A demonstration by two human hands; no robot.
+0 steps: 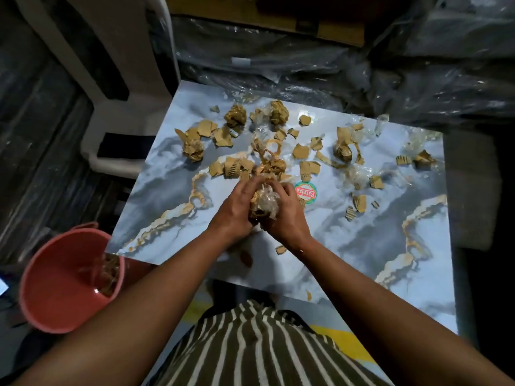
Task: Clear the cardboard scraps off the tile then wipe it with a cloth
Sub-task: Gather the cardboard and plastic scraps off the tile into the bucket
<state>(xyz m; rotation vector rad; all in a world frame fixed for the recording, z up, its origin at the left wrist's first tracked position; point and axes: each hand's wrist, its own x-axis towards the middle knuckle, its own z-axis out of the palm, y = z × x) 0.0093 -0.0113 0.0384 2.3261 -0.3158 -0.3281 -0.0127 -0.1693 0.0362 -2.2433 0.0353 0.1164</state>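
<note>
between left hand [235, 208] and right hand [284, 215], a scrap wad [263, 203]

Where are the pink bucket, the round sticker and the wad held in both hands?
pink bucket [55, 288], head view, inner wall.
round sticker [306, 192], head view, its centre.
wad [263, 200], head view, plastic-wrapped top.
</note>
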